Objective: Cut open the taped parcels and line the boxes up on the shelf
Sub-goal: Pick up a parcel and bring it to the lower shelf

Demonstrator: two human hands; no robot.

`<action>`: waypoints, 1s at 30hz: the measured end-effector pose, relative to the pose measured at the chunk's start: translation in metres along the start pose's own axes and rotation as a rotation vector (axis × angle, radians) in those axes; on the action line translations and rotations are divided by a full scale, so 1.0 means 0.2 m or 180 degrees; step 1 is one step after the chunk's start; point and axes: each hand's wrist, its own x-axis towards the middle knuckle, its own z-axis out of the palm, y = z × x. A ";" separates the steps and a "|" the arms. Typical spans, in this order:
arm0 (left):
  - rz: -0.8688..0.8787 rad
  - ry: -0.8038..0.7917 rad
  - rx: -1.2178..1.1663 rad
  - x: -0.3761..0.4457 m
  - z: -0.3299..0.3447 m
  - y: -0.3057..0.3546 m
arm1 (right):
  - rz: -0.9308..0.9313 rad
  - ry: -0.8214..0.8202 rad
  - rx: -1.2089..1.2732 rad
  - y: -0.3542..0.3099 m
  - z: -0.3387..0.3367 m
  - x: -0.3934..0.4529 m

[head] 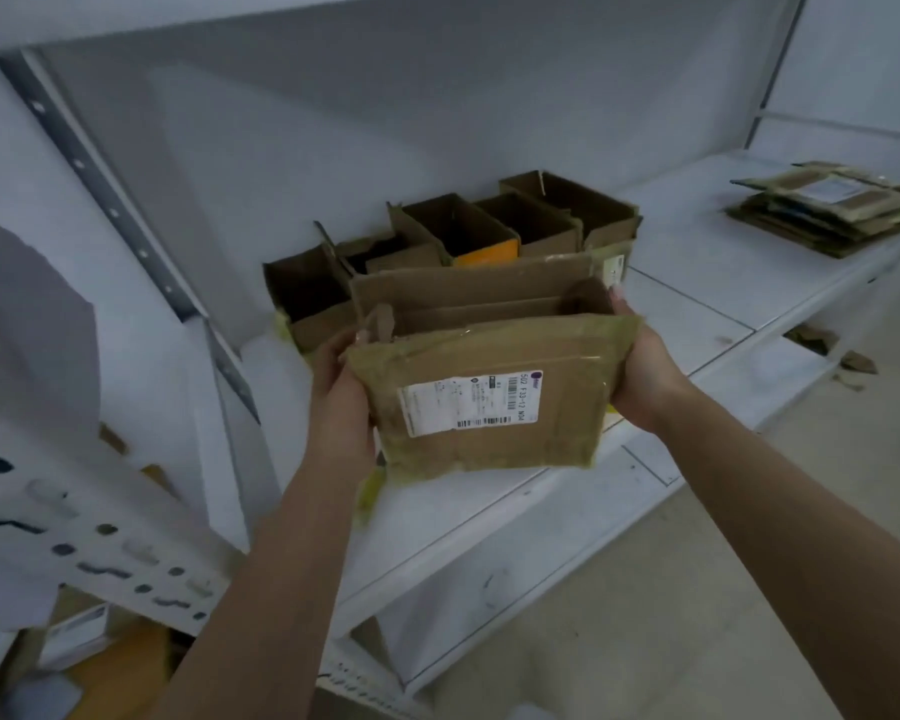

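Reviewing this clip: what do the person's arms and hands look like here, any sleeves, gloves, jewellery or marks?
Both forearms are bare up to the frame edge; no sleeve shows. The left hand and right hand wear no gloves, and no watch, bracelet or ring is visible. The fingernails look long and pale, seen on the fingertips of the right hand. No markings can be made out.
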 end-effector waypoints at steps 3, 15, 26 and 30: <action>-0.0155 -0.0114 -0.0173 0.02 -0.02 -0.05 | 0.0071 0.0134 0.0054 0.07 0.00 0.01; -0.0004 -0.0277 0.0011 0.05 -0.06 -0.14 | -0.0648 0.0002 -0.0555 0.11 -0.04 0.03; 0.0147 -0.0371 -0.0108 0.03 -0.06 -0.15 | -0.0366 0.0068 -0.0371 0.11 -0.05 0.03; 0.0094 -0.0189 -0.0089 0.05 -0.05 -0.14 | -0.0400 0.0026 -0.0423 0.12 -0.06 0.04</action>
